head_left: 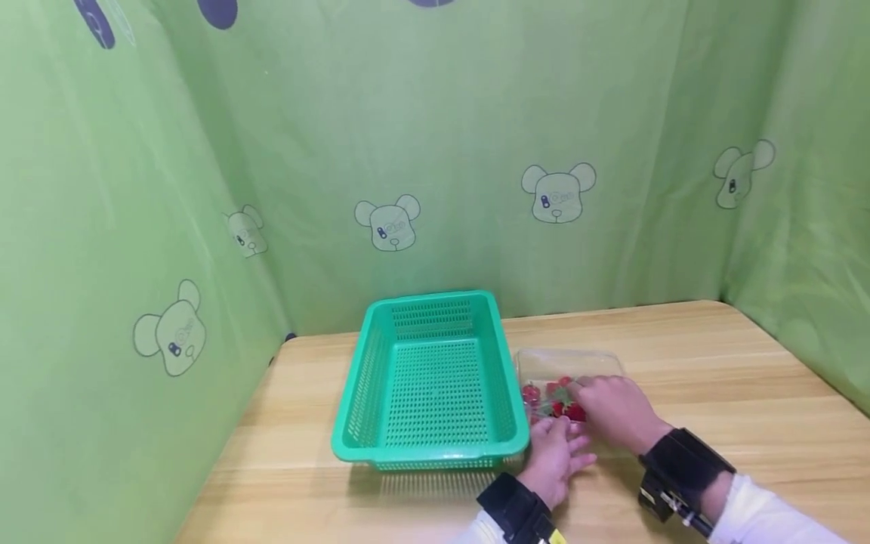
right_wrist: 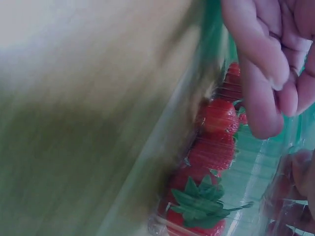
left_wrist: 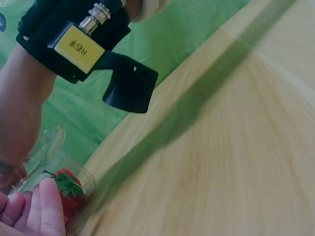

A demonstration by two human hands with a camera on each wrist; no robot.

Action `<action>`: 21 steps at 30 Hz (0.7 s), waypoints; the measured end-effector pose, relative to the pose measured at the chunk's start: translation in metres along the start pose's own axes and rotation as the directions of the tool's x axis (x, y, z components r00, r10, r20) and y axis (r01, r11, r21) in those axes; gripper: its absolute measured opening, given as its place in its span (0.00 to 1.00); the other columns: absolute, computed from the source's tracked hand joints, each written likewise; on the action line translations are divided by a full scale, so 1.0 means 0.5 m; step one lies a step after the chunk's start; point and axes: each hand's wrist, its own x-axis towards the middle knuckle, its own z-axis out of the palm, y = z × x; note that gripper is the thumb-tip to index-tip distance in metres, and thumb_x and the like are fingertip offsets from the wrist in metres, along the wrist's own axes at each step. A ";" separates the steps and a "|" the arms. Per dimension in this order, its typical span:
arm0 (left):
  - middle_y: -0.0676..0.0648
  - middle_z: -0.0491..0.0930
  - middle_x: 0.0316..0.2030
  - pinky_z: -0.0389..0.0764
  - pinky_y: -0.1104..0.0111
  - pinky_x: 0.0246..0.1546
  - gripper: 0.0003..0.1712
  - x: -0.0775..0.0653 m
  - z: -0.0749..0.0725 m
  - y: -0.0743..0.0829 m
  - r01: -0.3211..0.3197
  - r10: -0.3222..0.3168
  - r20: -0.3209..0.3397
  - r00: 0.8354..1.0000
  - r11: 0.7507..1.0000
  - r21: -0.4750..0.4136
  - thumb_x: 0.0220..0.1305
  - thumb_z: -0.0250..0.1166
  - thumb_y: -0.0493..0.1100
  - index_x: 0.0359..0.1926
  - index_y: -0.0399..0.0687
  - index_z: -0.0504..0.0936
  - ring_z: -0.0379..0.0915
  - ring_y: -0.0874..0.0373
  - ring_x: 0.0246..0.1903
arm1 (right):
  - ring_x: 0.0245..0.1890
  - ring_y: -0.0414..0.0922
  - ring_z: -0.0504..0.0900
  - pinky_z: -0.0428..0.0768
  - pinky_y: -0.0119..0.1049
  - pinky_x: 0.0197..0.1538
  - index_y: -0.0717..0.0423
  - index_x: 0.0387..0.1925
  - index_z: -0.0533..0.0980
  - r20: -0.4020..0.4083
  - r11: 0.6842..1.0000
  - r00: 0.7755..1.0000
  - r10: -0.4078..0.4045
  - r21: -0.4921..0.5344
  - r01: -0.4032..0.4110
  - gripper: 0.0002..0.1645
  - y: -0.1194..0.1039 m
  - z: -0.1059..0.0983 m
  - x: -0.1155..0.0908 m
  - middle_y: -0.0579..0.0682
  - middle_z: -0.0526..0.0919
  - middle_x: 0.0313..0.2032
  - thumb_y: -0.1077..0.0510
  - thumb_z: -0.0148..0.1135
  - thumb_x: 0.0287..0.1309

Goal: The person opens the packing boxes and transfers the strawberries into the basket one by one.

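Note:
A clear plastic box (head_left: 567, 363) of red strawberries (head_left: 567, 409) with green leaf caps stands on the table. My right hand (head_left: 621, 412) reaches over the box's right side, its fingertips down among the fruit. In the right wrist view the right hand (right_wrist: 304, 172) shows only partly at the edge, so I cannot tell whether it pinches a strawberry. At the near side of the box, my left hand (head_left: 553, 457) lies with its fingers extended, right at the plastic wall. From the left wrist, one leafy strawberry (left_wrist: 69, 189) shows beside the left hand's fingers (left_wrist: 49, 206).
Left of the box, a green perforated plastic basket (head_left: 513, 412) sits on the wooden table (head_left: 714, 378), its rim close to the box. Green curtains (head_left: 462, 151) with bear-head prints hang behind and along both sides. Black straps with cameras (head_left: 686, 468) circle both wrists.

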 end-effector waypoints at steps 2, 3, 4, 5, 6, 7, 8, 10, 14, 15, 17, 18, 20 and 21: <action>0.41 0.80 0.33 0.88 0.56 0.33 0.05 -0.003 0.002 -0.004 0.016 -0.016 0.001 1.000 1.000 -0.027 0.65 0.52 0.35 0.39 0.37 0.71 0.80 0.48 0.36 | 0.17 0.45 0.76 0.81 0.39 0.18 0.58 0.30 0.81 0.007 0.999 1.000 0.027 0.028 -0.027 0.17 0.003 -0.003 -0.004 0.51 0.83 0.21 0.73 0.70 0.30; 0.41 0.79 0.33 0.88 0.56 0.34 0.04 -0.005 0.003 -0.007 0.024 -0.024 0.000 1.000 0.999 -0.039 0.64 0.52 0.35 0.39 0.37 0.71 0.80 0.48 0.36 | 0.16 0.44 0.75 0.81 0.39 0.17 0.57 0.29 0.81 0.012 0.998 0.999 0.045 0.044 -0.046 0.17 0.005 -0.007 -0.004 0.50 0.82 0.21 0.74 0.69 0.31; 0.42 0.79 0.32 0.88 0.56 0.35 0.04 -0.006 0.004 -0.010 0.030 -0.030 0.000 1.000 0.999 -0.045 0.64 0.52 0.34 0.38 0.37 0.70 0.80 0.48 0.37 | 0.16 0.43 0.75 0.81 0.38 0.18 0.57 0.28 0.81 0.016 0.996 0.998 0.064 0.062 -0.065 0.18 0.009 -0.012 -0.004 0.50 0.83 0.21 0.75 0.68 0.30; 0.42 0.79 0.32 0.87 0.55 0.36 0.03 -0.008 0.004 -0.013 0.034 -0.034 0.001 0.999 0.998 -0.051 0.64 0.52 0.34 0.37 0.37 0.70 0.79 0.48 0.37 | 0.17 0.43 0.76 0.81 0.38 0.18 0.57 0.28 0.80 0.019 0.993 0.996 0.081 0.079 -0.083 0.18 0.013 -0.020 -0.003 0.50 0.83 0.22 0.76 0.67 0.30; 0.42 0.78 0.32 0.87 0.55 0.36 0.03 -0.009 0.005 -0.015 0.034 -0.034 -0.001 0.999 0.998 -0.058 0.63 0.52 0.34 0.37 0.36 0.70 0.79 0.48 0.37 | 0.16 0.42 0.76 0.81 0.37 0.18 0.57 0.28 0.80 0.021 0.990 0.995 0.101 0.095 -0.103 0.18 0.018 -0.028 0.000 0.50 0.83 0.22 0.76 0.66 0.30; 0.42 0.78 0.31 0.87 0.55 0.36 0.03 -0.010 0.006 -0.016 0.035 -0.035 -0.003 0.999 0.997 -0.064 0.63 0.52 0.34 0.37 0.36 0.70 0.80 0.48 0.37 | 0.17 0.42 0.76 0.81 0.37 0.18 0.58 0.29 0.80 0.016 0.987 0.992 0.122 0.107 -0.123 0.19 0.025 -0.038 0.006 0.50 0.84 0.23 0.77 0.65 0.29; 0.42 0.78 0.31 0.87 0.55 0.36 0.04 -0.011 0.006 -0.016 0.033 -0.033 0.000 0.999 0.997 -0.065 0.63 0.53 0.34 0.37 0.36 0.70 0.80 0.48 0.37 | 0.16 0.42 0.75 0.80 0.37 0.17 0.58 0.29 0.80 0.012 0.984 0.991 0.137 0.115 -0.137 0.20 0.031 -0.048 0.012 0.51 0.84 0.24 0.78 0.64 0.28; 0.42 0.78 0.32 0.87 0.55 0.37 0.05 -0.011 0.008 -0.017 0.031 -0.031 0.004 1.000 0.998 -0.062 0.63 0.53 0.35 0.37 0.35 0.72 0.80 0.47 0.38 | 0.15 0.42 0.74 0.80 0.39 0.16 0.59 0.30 0.80 -0.015 0.985 0.990 0.144 0.101 -0.141 0.21 0.045 -0.067 0.030 0.52 0.84 0.24 0.79 0.62 0.28; 0.40 0.80 0.35 0.87 0.54 0.38 0.07 -0.012 0.009 -0.012 0.039 -0.039 -0.005 0.999 0.997 -0.068 0.65 0.55 0.37 0.36 0.35 0.75 0.80 0.47 0.40 | 0.20 0.51 0.79 0.83 0.47 0.23 0.64 0.36 0.80 -0.136 0.994 0.985 0.107 0.044 -0.102 0.21 0.069 -0.086 0.069 0.58 0.86 0.28 0.78 0.61 0.34; 0.41 0.80 0.35 0.87 0.54 0.38 0.08 -0.013 0.009 -0.010 0.041 -0.042 -0.009 0.999 0.997 -0.063 0.65 0.55 0.38 0.35 0.35 0.75 0.80 0.47 0.40 | 0.25 0.55 0.81 0.84 0.51 0.29 0.65 0.38 0.80 -0.176 0.995 0.980 0.097 0.030 -0.094 0.21 0.074 -0.086 0.077 0.60 0.86 0.30 0.78 0.60 0.36; 0.41 0.81 0.35 0.87 0.55 0.38 0.08 -0.015 0.008 -0.006 0.050 -0.050 -0.011 0.999 0.997 -0.051 0.66 0.55 0.39 0.35 0.36 0.76 0.80 0.47 0.39 | 0.36 0.61 0.82 0.83 0.59 0.41 0.67 0.42 0.78 -0.244 0.996 0.965 0.092 0.027 -0.088 0.21 0.082 -0.084 0.087 0.65 0.85 0.36 0.76 0.62 0.40; 0.42 0.82 0.35 0.87 0.55 0.38 0.09 -0.017 0.008 -0.005 0.061 -0.061 -0.012 0.998 0.997 -0.045 0.66 0.55 0.39 0.35 0.37 0.76 0.80 0.48 0.38 | 0.42 0.63 0.80 0.80 0.61 0.46 0.69 0.44 0.77 -0.266 0.995 0.959 0.101 0.036 -0.095 0.22 0.085 -0.082 0.090 0.67 0.84 0.39 0.76 0.61 0.40; 0.42 0.82 0.35 0.87 0.56 0.38 0.09 -0.020 0.007 -0.001 0.072 -0.073 -0.002 0.997 0.997 -0.033 0.66 0.55 0.40 0.34 0.38 0.76 0.80 0.48 0.37 | 0.48 0.65 0.77 0.75 0.65 0.53 0.69 0.46 0.76 -0.289 0.989 0.946 0.148 0.070 -0.134 0.23 0.087 -0.079 0.091 0.69 0.82 0.43 0.74 0.62 0.41; 0.43 0.82 0.35 0.87 0.56 0.38 0.09 -0.021 0.007 0.001 0.078 -0.078 0.006 0.997 0.996 -0.030 0.67 0.55 0.40 0.34 0.38 0.76 0.80 0.48 0.37 | 0.49 0.66 0.76 0.74 0.65 0.54 0.69 0.47 0.75 -0.286 0.981 0.940 0.187 0.103 -0.164 0.23 0.087 -0.078 0.090 0.70 0.81 0.45 0.72 0.62 0.44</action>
